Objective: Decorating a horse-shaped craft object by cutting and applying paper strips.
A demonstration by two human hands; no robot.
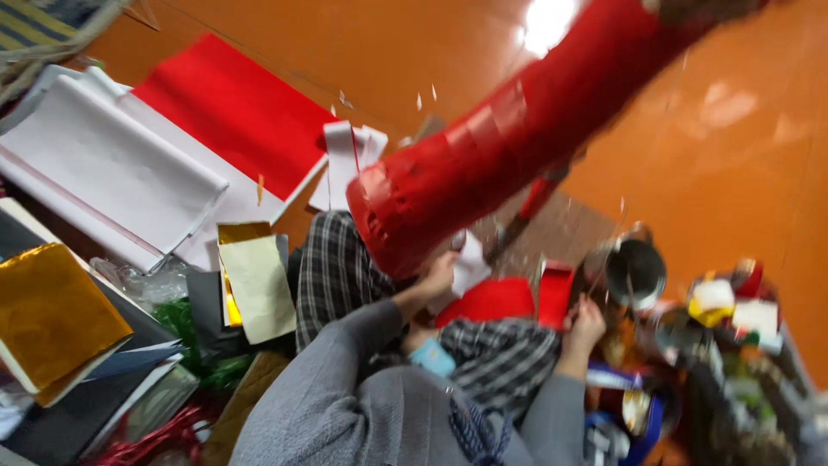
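Observation:
A long tube wrapped in red paper [500, 147] slants from my lap up to the top right. At its near end my left hand [435, 278] grips a small white paper piece [470, 263] against the tube's rim. My right hand [586, 324] pinches the corner of a small upright red paper piece [555, 293]. A curved red paper scrap [490, 302] lies on my checked trousers between the two hands. Both arms are in grey sleeves. The picture is blurred by motion.
On the orange floor [733, 173], at the left, lie red sheets [237, 108], white sheets [103, 164], a gold foil pad [47, 315] and a pale yellow card [259, 289]. At the right stand a metal pot [636, 272] and a cluttered heap of small containers [724, 319].

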